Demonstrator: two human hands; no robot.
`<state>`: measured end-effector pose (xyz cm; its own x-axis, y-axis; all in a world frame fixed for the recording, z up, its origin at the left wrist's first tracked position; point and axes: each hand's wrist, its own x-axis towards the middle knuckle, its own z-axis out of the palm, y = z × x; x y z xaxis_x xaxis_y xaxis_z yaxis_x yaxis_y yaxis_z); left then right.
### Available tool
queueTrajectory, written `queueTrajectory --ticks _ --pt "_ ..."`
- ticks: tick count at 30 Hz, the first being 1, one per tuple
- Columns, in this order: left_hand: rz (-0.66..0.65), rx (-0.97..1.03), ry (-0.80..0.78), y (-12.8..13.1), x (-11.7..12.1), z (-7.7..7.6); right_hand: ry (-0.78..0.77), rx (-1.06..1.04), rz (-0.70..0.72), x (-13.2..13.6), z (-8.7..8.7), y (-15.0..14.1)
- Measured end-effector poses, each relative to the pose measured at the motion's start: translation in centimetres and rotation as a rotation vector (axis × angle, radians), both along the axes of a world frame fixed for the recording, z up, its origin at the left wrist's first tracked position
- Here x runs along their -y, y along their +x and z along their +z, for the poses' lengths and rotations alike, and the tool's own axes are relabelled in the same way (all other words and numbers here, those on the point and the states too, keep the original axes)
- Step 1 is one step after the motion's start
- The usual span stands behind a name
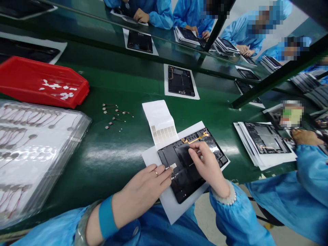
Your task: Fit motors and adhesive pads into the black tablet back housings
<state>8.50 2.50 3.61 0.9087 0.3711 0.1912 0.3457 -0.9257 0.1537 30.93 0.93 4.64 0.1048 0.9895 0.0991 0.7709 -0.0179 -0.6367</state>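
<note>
A black tablet housing (188, 191) with an orange flex cable (198, 137) lies tilted on white paper (171, 208) in front of me. My left hand (146, 182) rests its outstretched fingers on the housing's left edge, beside a small pale tab (173, 166). Above the housing's middle, my right hand (206, 162) has thumb and index finger pinched together; whatever sits between them is too small to name. A white sheet of beige adhesive pieces (161, 118) lies just behind the housing. Several small coin-shaped parts with wires (114, 118) are spread to the left.
At left are a red bin (43, 80) with white scraps and a clear tray (69, 136) of wired coin-shaped parts. Another housing (181, 80) lies behind; stacked housings (268, 138) stand right, near a co-worker's hand (306, 137). A dark post (276, 71) slants across the right.
</note>
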Motion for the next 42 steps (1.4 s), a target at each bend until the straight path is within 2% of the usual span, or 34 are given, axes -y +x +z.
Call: queueTrajectory --ticks 3,8,14,23,29,33,35,38,40,42 --pt "-0.054 -0.028 -0.040 0.6 -1.6 0.9 0.020 0.056 0.069 -0.5 -0.9 0.7" --pt "-0.164 -0.058 -0.183 1.7 -4.0 1.8 0.087 0.175 0.089 -0.5 -1.7 0.2" --pt "-0.152 -0.031 -0.406 1.7 -5.0 1.8 0.091 0.177 0.091 -0.3 -1.6 0.4" --pt "-0.173 -0.049 -0.402 1.7 -5.0 1.6 0.098 0.178 0.102 -0.3 -1.6 0.4" --pt "-0.087 -0.021 -0.402 0.9 -5.7 1.5 0.095 0.169 0.100 -0.4 -1.6 0.5" --pt "-0.180 0.070 -0.376 0.6 -4.5 0.9 0.096 0.163 0.095 -0.3 -1.8 0.3" --pt "-0.187 0.066 -0.327 0.6 -4.1 0.6 0.096 0.149 0.092 -0.1 -1.8 0.2" --pt "-0.090 0.088 -0.243 0.5 -4.2 0.2 0.042 0.118 0.125 -0.1 -1.3 0.7" --pt "0.032 0.156 -0.193 0.3 -4.6 0.2 -0.090 0.059 0.199 -1.2 -0.3 1.8" --pt "0.150 0.249 -0.146 0.1 -4.9 0.3 -0.280 0.011 0.222 -3.9 1.0 3.5"
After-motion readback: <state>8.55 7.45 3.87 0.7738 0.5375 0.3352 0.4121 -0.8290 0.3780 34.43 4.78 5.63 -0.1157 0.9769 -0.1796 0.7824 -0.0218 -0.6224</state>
